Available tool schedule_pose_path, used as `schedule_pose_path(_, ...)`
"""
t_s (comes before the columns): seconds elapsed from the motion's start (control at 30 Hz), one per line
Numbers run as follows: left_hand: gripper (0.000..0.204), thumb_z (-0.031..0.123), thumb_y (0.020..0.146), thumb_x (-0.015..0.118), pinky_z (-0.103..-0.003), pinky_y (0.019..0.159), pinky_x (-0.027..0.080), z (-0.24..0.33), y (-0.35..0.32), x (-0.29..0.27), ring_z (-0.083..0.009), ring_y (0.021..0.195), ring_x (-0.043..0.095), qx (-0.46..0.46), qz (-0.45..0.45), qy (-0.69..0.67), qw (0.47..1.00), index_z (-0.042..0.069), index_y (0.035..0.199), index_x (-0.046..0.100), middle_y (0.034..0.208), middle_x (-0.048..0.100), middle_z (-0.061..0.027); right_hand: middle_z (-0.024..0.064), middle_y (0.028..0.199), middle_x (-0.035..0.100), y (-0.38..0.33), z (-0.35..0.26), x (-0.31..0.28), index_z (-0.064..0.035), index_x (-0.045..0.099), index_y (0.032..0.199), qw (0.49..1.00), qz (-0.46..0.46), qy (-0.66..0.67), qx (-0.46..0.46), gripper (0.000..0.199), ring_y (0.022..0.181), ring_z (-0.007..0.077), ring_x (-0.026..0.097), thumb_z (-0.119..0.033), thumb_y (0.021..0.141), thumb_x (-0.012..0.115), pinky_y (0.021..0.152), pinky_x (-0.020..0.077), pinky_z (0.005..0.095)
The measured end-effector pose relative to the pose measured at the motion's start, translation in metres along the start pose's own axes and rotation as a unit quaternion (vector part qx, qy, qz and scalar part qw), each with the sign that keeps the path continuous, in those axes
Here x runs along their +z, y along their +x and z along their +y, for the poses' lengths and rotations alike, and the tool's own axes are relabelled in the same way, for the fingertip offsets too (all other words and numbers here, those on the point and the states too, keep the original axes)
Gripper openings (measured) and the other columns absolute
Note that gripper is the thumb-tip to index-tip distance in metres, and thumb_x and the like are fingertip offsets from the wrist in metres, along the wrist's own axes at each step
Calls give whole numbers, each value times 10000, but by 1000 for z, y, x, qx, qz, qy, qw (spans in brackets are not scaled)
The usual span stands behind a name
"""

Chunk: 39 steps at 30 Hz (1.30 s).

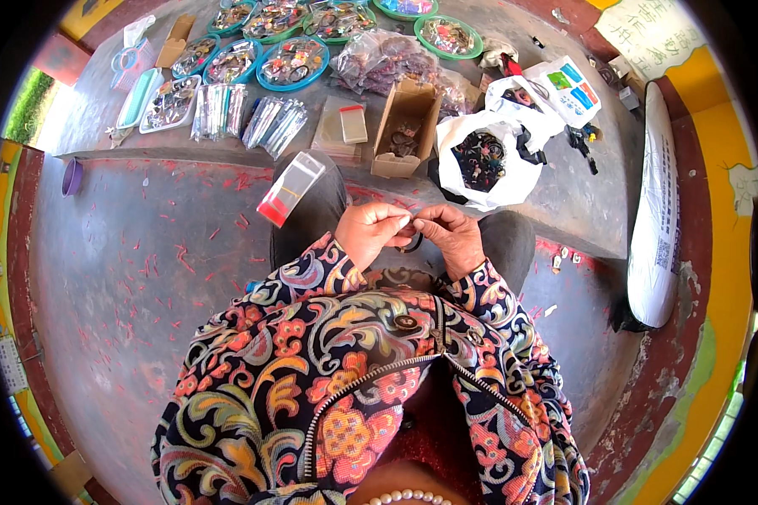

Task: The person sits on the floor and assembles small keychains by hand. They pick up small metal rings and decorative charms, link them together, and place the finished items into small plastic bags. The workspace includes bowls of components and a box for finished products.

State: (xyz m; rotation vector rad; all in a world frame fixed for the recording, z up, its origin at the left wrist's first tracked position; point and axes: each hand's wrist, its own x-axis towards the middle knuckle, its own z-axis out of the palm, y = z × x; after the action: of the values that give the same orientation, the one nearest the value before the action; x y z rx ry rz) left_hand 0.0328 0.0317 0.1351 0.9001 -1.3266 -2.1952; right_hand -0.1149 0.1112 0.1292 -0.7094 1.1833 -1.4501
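My left hand [369, 231] and my right hand [453, 239] meet over my lap, fingertips pinched together. A thin dark loop [413, 245], like a band or cord, hangs just under the fingertips. The part between the fingers is small and mostly hidden. On my left knee lies a stack of clear plastic sleeves [298, 180] with a red end. Straight ahead, an open cardboard box [391, 160] holds some small dark items. To its right a white plastic bag [505, 197] gapes open, with many dark loops [479, 160] inside.
Along the raised concrete ledge stand blue basins [264, 77] and green basins [478, 46] of small packed goods. Bundles of clear packets [275, 126] and a white tray [146, 128] sit at left. A purple bowl [72, 177] and red scraps [184, 257] are on the floor.
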Motion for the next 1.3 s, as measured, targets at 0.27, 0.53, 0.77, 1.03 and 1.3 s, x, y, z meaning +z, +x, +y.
schedule_pose_path(0.27, 165, 77, 855, 491, -258, 662, 527, 3, -1, -1, -164, 782, 602, -30, -13, -32, 999, -38, 940, 572, 887, 588, -96, 21, 733, 601, -3, -2, -2, -3, 618, 759, 1000, 7, -21, -21, 18, 685, 82, 524, 6, 744, 622, 651, 420, 215)
schedule_pose_path(0.53, 174, 82, 863, 479, -260, 669, 526, 0, -3, -6, -172, 809, 603, -35, -38, -54, 997, -40, 958, 561, 898, 587, -87, -2, 725, 595, -9, -3, -5, -17, 630, 764, 999, 22, -23, -4, 23, 671, 59, 492, -37, 754, 630, 635, 400, 198)
schedule_pose_path(0.77, 197, 102, 847, 517, -220, 585, 503, 14, -5, 4, -104, 666, 574, -8, -14, -74, 997, -37, 981, 554, 874, 594, -75, -5, 725, 596, -7, 0, -11, -10, 630, 745, 996, 58, -59, 24, 15, 648, 51, 493, -25, 745, 634, 608, 403, 193)
schedule_pose_path(1.03, 176, 171, 797, 604, -172, 386, 318, 16, 3, -4, -26, 432, 413, -37, -57, 173, 983, 2, 844, 617, 712, 628, -51, 1, 713, 589, -6, -2, -4, -5, 614, 765, 995, 3, -94, -19, 22, 660, 55, 501, -26, 769, 608, 613, 411, 192)
schedule_pose_path(1.3, 171, 164, 807, 584, -174, 383, 313, 13, -3, -7, -14, 430, 400, -32, -45, 129, 990, 11, 859, 638, 670, 611, -8, -14, 732, 569, -11, -5, 5, -6, 605, 785, 999, 12, -31, 6, 38, 682, 52, 484, -30, 793, 577, 636, 399, 193)
